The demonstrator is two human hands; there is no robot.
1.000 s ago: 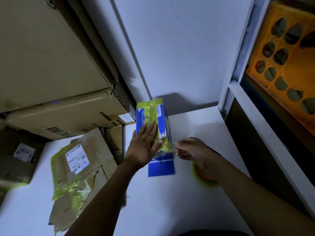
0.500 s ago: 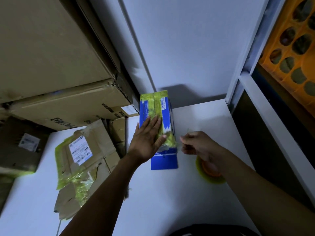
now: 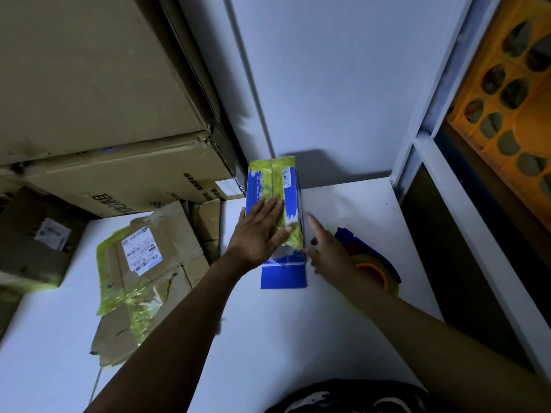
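Note:
A blue box (image 3: 283,275) wrapped in yellow-green tape lies lengthways on the white table (image 3: 298,338), its far end against the wall. My left hand (image 3: 256,236) presses flat on the box's top, fingers straight. My right hand (image 3: 328,251) is at the box's right side with the index finger stretched out along it; whether it touches the box is unclear. Behind that hand lies a tape dispenser (image 3: 372,266) with a blue handle, an orange core and a yellow-green roll, partly hidden by the wrist.
A torn, flattened carton (image 3: 149,263) with a label and loose yellow-green tape lies at the left. Large cardboard cartons (image 3: 104,180) are stacked behind it, a smaller one (image 3: 35,242) at the far left. A white shelf frame (image 3: 441,189) and an orange crate (image 3: 512,99) border the right.
My right hand has moved in to the box's right side and stretched out its index finger from a pinch. The left hand stays flat on the box. The dispenser's blue handle now shows.

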